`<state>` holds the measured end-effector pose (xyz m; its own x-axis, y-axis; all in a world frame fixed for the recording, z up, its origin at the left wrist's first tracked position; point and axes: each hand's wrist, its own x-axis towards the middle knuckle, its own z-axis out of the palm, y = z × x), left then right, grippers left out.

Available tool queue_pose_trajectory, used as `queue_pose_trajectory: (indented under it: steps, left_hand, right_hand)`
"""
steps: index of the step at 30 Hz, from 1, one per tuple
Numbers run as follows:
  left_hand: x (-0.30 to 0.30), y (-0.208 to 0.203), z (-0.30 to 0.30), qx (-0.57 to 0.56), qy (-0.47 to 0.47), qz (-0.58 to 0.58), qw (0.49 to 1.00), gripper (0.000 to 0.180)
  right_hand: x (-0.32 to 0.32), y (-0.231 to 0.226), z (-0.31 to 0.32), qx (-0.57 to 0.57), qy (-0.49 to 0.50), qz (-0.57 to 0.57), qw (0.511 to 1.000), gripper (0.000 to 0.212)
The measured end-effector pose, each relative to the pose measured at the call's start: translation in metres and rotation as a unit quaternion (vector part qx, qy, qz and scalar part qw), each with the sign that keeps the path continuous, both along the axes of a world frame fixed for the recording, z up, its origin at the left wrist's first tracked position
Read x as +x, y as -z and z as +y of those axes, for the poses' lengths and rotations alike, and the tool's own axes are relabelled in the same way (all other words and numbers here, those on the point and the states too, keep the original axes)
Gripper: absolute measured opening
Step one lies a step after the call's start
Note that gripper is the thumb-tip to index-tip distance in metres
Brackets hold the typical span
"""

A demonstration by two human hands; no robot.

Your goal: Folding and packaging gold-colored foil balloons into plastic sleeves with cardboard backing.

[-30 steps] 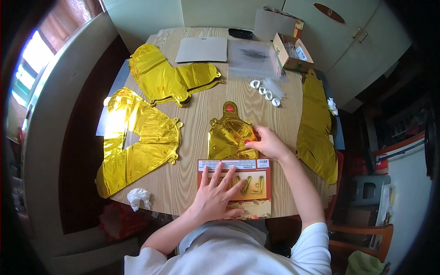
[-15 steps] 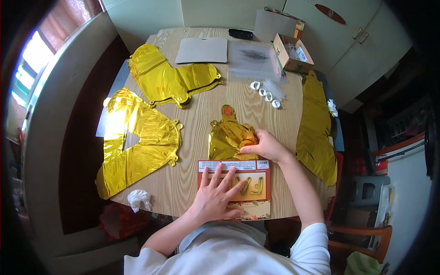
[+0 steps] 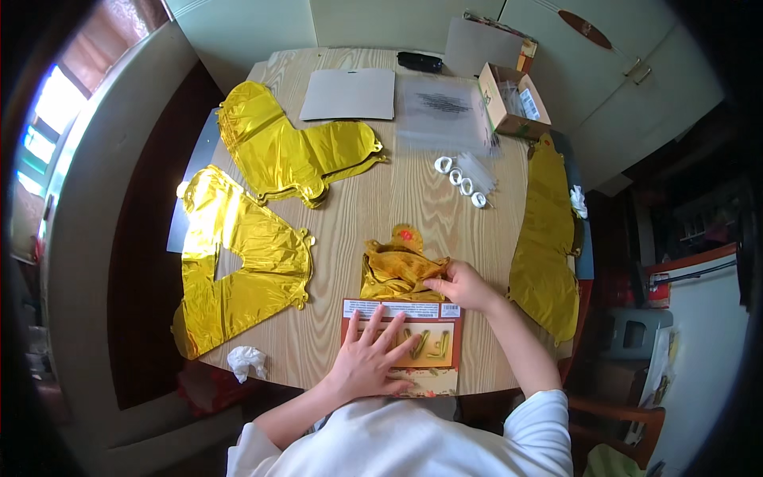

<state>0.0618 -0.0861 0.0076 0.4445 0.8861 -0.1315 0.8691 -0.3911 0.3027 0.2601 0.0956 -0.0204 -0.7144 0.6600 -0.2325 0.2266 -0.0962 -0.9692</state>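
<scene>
My left hand [image 3: 372,350] lies flat with its fingers spread on an orange and brown printed card [image 3: 433,362] at the table's near edge. Just beyond that card sits a crumpled, partly folded gold foil balloon [image 3: 397,270], its near end meeting the card's far edge; whether it runs underneath or into the card, I cannot tell. Between thumb and fingers, my right hand [image 3: 467,286] pinches the balloon's right side. A tab with a red spot [image 3: 406,235] sticks up at the balloon's far end.
Flat gold foil balloons lie at the far left [image 3: 298,151], near left [image 3: 246,274] and right edge [image 3: 543,246]. Farther back are white ribbon rolls [image 3: 461,182], clear plastic sheets [image 3: 441,119], a grey-white board [image 3: 348,94] and a small cardboard box [image 3: 517,119]. Crumpled tissue [image 3: 247,363] rests near left.
The far part of the foil balloon has come down toward me and is more bunched. My right hand moved slightly nearer with it; my left stays on the card. The whole view shifted a little.
</scene>
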Motion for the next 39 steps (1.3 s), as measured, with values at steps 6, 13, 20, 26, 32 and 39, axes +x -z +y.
queue_pose_trajectory:
  steps: [6, 13, 20, 26, 32, 39]
  left_hand:
    - [-0.001, -0.008, 0.003, -0.037, 0.004, 0.003, 0.999, 0.083]
    - [-0.003, 0.0, 0.002, -0.061, -0.002, -0.018, 0.998, 0.072]
    - [-0.005, 0.003, 0.003, -0.051, -0.026, -0.072, 0.996, 0.069]
    - [-0.023, 0.013, 0.001, -0.015, 0.031, -0.148, 0.988, 0.057]
    - [-0.075, -0.005, 0.012, 0.077, -0.094, -0.228, 0.966, 0.022]
    - [-0.021, -0.005, 0.068, 0.013, 0.043, -0.073, 0.996, 0.068]
  right_hand:
    - [0.003, -0.01, -0.01, 0.118, -0.029, -0.05, 0.991, 0.02]
    - [0.016, -0.014, -0.037, 0.42, -0.132, 0.07, 0.895, 0.011]
    - [0.019, -0.014, -0.05, 0.516, -0.172, 0.014, 0.839, 0.01]
    - [0.017, -0.014, -0.05, 0.53, -0.175, 0.016, 0.829, 0.007]
    - [0.017, -0.01, -0.051, 0.518, -0.172, 0.03, 0.837, 0.006]
    - [0.02, -0.009, -0.051, 0.482, -0.207, 0.021, 0.851, 0.014]
